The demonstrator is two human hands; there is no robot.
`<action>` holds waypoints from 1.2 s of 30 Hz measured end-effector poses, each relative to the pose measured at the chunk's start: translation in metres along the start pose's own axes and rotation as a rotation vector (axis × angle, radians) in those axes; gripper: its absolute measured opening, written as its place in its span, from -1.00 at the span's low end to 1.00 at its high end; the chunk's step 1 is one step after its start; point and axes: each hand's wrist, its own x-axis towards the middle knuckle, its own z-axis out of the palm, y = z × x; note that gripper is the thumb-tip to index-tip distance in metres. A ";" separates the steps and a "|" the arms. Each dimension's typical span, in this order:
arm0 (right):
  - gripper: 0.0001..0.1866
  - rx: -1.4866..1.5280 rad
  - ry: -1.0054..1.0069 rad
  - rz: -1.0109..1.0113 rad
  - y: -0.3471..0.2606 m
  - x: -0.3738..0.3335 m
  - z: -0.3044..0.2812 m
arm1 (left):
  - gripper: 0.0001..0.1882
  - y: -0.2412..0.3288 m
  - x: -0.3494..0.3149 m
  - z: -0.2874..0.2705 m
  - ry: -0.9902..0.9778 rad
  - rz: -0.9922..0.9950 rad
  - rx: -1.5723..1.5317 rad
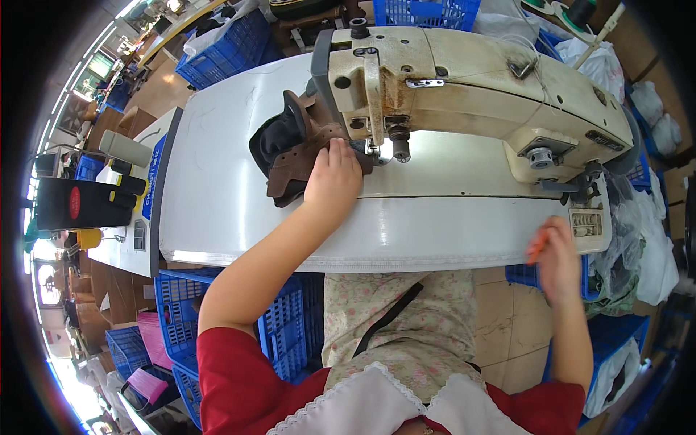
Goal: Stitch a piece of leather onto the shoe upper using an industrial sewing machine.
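Observation:
My left hand (334, 174) rests on a brown leather shoe upper (296, 161), its fingers close together over the leather and its thumb hidden. The upper has a black lining and rows of small holes, and lies on the machine bed just left of the needle area. The sewing machine (464, 87) is cream-coloured and stained, with its presser foot (374, 150) beside the upper's right edge. My right hand (557, 261), slightly blurred, is closed around a small orange object (537, 248) by the table's front right corner. The exact kind of this object cannot be made out.
The white table (239, 228) has a ruler strip along its front edge. A tray of bobbins (587, 222) is set into its right end. Blue crates (286, 330) stand below at left. Plastic bags (638, 239) hang at right. A side table (119, 250) holds a black box (72, 204).

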 end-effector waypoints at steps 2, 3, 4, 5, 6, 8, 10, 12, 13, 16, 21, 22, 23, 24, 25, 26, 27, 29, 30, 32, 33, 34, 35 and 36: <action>-0.62 0.221 -0.237 0.143 0.013 -0.001 0.060 | -0.55 -0.006 -0.001 0.000 0.043 -0.002 -0.048; -0.68 0.070 -0.330 0.155 0.012 -0.003 0.092 | -0.55 -0.007 -0.003 0.003 0.076 -0.001 -0.099; -0.62 -0.078 -0.443 -0.004 0.013 -0.004 0.131 | -0.55 -0.008 -0.006 0.005 0.073 -0.008 -0.094; -0.45 -0.261 -0.526 -0.154 0.011 0.000 0.165 | -0.54 -0.007 -0.007 0.008 0.061 -0.019 -0.137; -0.38 -0.330 -0.513 -0.331 0.014 0.005 0.194 | -0.53 -0.008 -0.006 0.008 0.054 -0.029 -0.179; -0.24 -0.426 -0.324 -0.634 0.027 0.023 0.245 | -0.51 -0.004 0.000 0.000 0.000 -0.054 -0.265; -0.17 -0.441 -0.165 -0.764 0.035 0.044 0.280 | -0.46 -0.004 0.007 0.002 -0.205 -0.080 -0.387; -0.13 -0.501 0.125 -0.927 0.034 0.061 0.302 | -0.47 -0.001 0.005 0.008 -0.165 -0.134 -0.512; -0.13 -0.501 0.116 -0.934 0.031 0.068 0.307 | -0.47 0.001 0.006 0.010 -0.122 -0.175 -0.645; -0.24 -0.288 0.133 -0.889 0.025 0.077 0.315 | -0.50 0.004 0.003 0.014 0.021 -0.290 -1.048; -0.54 -0.090 -0.020 -0.904 0.042 0.078 0.279 | -0.54 0.000 -0.005 0.008 0.041 -0.138 -0.342; -0.57 -0.152 -0.053 -0.817 0.040 0.070 0.272 | -0.55 -0.006 -0.013 0.010 0.022 -0.167 -0.311; -0.60 -0.212 -0.085 -0.728 0.039 0.063 0.264 | -0.56 -0.012 -0.023 0.013 0.001 -0.194 -0.280; -0.62 -0.412 -0.085 -0.845 0.041 0.061 0.250 | -0.56 -0.021 -0.033 0.015 0.078 -0.190 -0.338; -0.62 -0.417 -0.082 -0.838 0.042 0.059 0.243 | -0.56 -0.027 -0.042 0.015 0.076 -0.186 -0.346; -0.63 -0.578 -0.152 -0.758 0.041 0.057 0.238 | -0.56 -0.031 -0.052 0.013 0.104 -0.168 -0.349; -0.65 -0.728 -0.233 -0.673 0.039 0.052 0.238 | -0.56 -0.037 -0.066 0.010 0.125 -0.157 -0.346; -0.58 -0.899 -0.227 -0.327 0.031 0.049 0.244 | -0.56 -0.045 -0.090 0.012 0.139 -0.156 -0.336; -0.56 -0.960 -0.218 -0.394 0.039 0.056 0.243 | -0.55 -0.049 -0.096 0.011 0.175 -0.153 -0.323; -0.57 -0.998 -0.234 -0.519 0.051 0.066 0.245 | -0.55 -0.051 -0.107 0.008 0.180 -0.153 -0.326; -0.57 -0.990 -0.245 -0.514 0.054 0.069 0.249 | -0.55 -0.051 -0.113 0.006 0.186 -0.160 -0.330; -0.58 -1.130 -0.257 -0.617 0.057 0.071 0.255 | -0.55 -0.051 -0.116 0.006 0.175 -0.163 -0.326; -0.59 -1.270 -0.266 -0.723 0.060 0.073 0.260 | -0.53 -0.050 -0.118 0.005 0.189 -0.159 -0.335; -0.59 -1.264 -0.276 -0.724 0.064 0.075 0.265 | -0.51 -0.049 -0.119 0.004 0.205 -0.157 -0.344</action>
